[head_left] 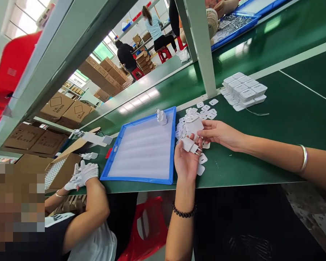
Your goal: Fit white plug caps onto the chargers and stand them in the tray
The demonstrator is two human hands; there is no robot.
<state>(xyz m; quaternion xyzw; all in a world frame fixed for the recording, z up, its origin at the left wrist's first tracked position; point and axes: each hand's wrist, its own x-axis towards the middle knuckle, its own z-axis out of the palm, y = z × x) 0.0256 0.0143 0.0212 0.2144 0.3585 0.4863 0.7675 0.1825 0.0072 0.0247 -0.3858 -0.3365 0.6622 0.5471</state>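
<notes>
My left hand (187, 165) is turned palm up near the front edge of the bench, its fingers curled around a white plug charger (189, 145) whose metal prongs point right. Just above it, my right hand (222, 135) pinches a flat white piece (195, 125) between thumb and fingers. Behind and under both hands lies a loose heap of small white rounded-square pieces (206, 112). To the left is a blue-rimmed tray (174, 145) with a white liner. Another white plug charger (161, 116) stands at its far right corner.
Stacked white square pieces (246, 88) sit at the back right. A grey post (202, 50) rises behind the heap. At left, a co-worker's gloved hands (84, 174) are beside a cardboard box (62, 170). A blue tray of metal parts (233, 27) lies beyond.
</notes>
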